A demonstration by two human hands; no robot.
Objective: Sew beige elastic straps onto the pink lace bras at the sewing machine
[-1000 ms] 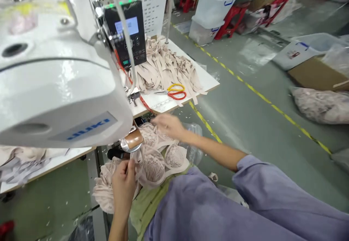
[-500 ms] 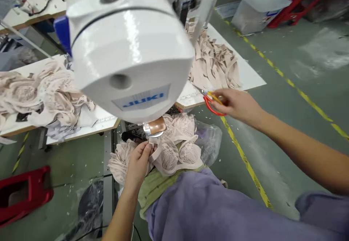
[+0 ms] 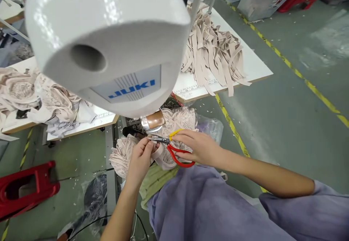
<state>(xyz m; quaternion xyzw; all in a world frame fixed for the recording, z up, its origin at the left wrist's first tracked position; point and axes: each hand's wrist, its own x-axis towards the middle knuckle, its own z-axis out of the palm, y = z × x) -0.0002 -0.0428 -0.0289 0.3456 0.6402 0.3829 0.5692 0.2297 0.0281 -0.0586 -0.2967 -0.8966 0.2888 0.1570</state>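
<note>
My left hand (image 3: 142,158) pinches the edge of a beige lace bra (image 3: 165,157) just below the sewing machine's metal part (image 3: 153,121). In my right hand (image 3: 203,148) is a pair of scissors (image 3: 174,150) with red and yellow handles. The scissor blades point left, and their tips meet the fabric at my left fingertips. More lace pieces (image 3: 122,155) hang bunched left of my left wrist. A green cloth (image 3: 155,183) lies beneath the bra. My right hand partly covers the lace.
The white JUKI machine head (image 3: 117,52) fills the upper middle. Beige straps (image 3: 215,52) lie on the right white table (image 3: 256,68), lace garments (image 3: 54,99) on the left one. A red stool (image 3: 27,186) stands lower left, a plastic bin (image 3: 259,1) upper right.
My right hand has brought the scissors from the right table's edge down and left to my left fingertips. The machine head appears larger, and the view has shifted.
</note>
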